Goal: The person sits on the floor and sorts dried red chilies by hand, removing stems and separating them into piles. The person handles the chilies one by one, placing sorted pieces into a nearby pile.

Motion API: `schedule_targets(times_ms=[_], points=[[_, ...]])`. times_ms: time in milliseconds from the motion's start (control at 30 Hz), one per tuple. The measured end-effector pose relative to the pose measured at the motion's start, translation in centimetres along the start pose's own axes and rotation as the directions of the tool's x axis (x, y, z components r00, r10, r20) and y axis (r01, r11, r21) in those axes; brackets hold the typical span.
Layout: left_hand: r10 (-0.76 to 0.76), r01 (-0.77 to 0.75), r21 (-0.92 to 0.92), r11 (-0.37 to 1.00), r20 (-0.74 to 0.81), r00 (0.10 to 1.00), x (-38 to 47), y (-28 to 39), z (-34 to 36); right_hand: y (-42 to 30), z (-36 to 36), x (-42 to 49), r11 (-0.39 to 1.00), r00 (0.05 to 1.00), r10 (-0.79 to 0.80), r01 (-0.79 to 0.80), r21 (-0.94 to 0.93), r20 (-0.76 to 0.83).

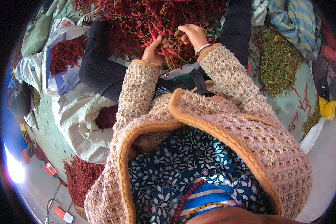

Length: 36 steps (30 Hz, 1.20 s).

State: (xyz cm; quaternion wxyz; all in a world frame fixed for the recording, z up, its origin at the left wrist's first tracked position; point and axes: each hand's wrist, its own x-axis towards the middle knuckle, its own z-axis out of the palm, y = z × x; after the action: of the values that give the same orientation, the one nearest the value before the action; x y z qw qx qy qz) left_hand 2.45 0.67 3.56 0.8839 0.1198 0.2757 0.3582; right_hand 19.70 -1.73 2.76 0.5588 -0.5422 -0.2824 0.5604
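Note:
Between my legs lies a large heap of dried red chili peppers (123,30), many with green-brown stems. At the heap's near side, my left hand (154,52) has its thumb and fingertips around some red chilies (168,51). To its right, my right hand (192,36), with a silver bangle at the wrist, bends its fingers down over chilies and stems at the fingertips. The two hands are a short way apart, fingertips facing each other. Loose stems (172,65) stick out just below them.
At left, a white sack (46,70) holds red chilies; another white woven sack (78,126) lies nearer, beside a chili pile (82,179). At right are a pile of green stems (278,61), a striped cloth (295,25) and a black bag (324,78). A power strip (63,214) with cables lies lower left.

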Motion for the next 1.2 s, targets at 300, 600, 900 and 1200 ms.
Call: schedule_targets(times_ms=[300, 600, 900, 1200], points=[[0.068, -0.064, -0.104, 0.992, 0.041, 0.997, 0.4, 0.9, -1.0, -1.7, 0.6, -1.2, 0.915, 0.917, 0.271, -0.151, -0.375, 0.291], [0.003, 0.005, 0.064, 0.998, -0.119, 0.993, 0.3, 1.5, -0.7, -1.9, -0.4, -1.0, 0.989, 0.949, 0.132, -0.109, -0.095, 0.285], [0.051, 0.102, 0.538, 0.837, -0.261, 0.964, 0.1, 0.0, -0.2, -0.1, -0.6, -0.2, 0.998, 0.964, 0.044, -0.033, -0.047, 0.263], [0.041, 0.096, 0.484, 0.870, -0.264, 0.964, 0.1, 0.2, -0.5, -0.1, -0.3, -0.3, 0.995, 0.974, 0.103, -0.099, -0.029, 0.203]])
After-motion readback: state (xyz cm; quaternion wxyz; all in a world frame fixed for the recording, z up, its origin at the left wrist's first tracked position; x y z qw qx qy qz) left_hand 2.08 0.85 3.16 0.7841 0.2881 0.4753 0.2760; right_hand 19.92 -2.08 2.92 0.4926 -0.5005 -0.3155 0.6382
